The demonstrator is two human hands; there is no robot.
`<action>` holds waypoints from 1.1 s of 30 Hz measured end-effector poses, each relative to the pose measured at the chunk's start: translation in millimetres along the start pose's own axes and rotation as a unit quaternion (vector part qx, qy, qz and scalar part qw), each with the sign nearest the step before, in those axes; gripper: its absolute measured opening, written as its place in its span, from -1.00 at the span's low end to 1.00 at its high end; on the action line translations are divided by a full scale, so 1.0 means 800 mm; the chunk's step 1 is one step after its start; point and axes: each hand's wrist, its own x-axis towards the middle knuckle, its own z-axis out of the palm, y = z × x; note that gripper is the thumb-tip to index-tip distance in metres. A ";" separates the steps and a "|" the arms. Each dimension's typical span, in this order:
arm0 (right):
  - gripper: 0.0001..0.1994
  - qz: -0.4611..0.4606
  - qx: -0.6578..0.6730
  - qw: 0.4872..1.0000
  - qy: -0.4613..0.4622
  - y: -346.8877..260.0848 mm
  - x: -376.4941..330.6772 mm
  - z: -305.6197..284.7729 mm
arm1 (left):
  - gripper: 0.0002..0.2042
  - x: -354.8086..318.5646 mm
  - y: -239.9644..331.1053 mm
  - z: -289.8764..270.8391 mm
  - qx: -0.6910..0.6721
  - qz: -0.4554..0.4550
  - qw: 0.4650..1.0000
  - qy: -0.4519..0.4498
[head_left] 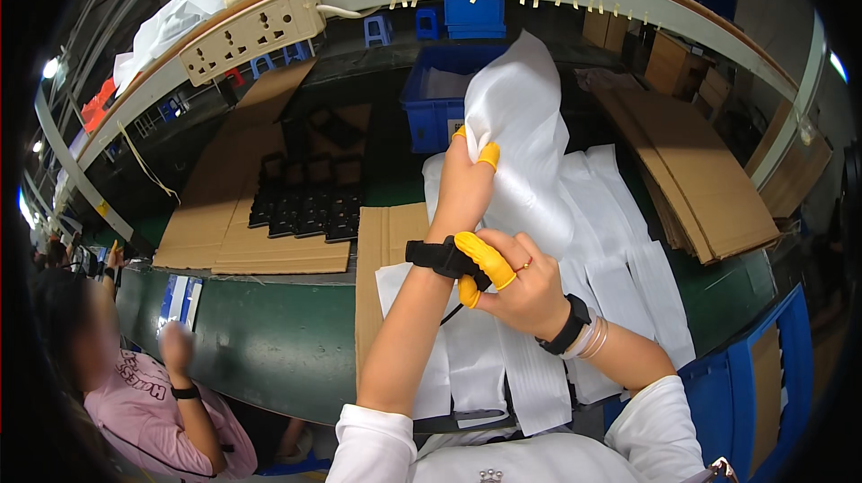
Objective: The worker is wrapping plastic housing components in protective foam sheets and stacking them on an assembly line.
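My left hand (469, 173) reaches forward, yellow covers on its finger and thumb tips, pinching the edge of a thin white foam bag (525, 124) that stands up from the pile. Around my left wrist runs a black wristband (433, 256) with a small black block at its right side. My right hand (514, 281), also with yellow finger covers, is closed at that block, its thumb and index finger on either side of it. Below both hands, flat white foam bags (530, 375) lie in overlapping rows on a cardboard sheet (382, 232).
Black plastic frames (310, 196) stand grouped on cardboard at the left. A blue bin (431, 106) is behind the foam, stacked cardboard (691, 169) at the right. Overhead runs a shelf beam with a power strip (256, 32). A person in pink (153, 402) sits at the left.
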 end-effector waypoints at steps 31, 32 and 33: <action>-0.42 0.571 0.425 0.693 -0.117 0.096 -0.074 -0.085 | -0.50 -0.118 0.072 -0.094 0.287 0.017 0.937 -0.199; -0.37 0.580 0.372 0.703 -0.176 0.097 -0.082 -0.083 | -0.49 -0.119 0.068 -0.117 0.375 0.034 0.906 -0.192; -0.37 0.582 0.373 0.701 -0.176 0.099 -0.091 -0.082 | -0.47 -0.118 0.060 -0.135 0.471 0.053 0.842 -0.257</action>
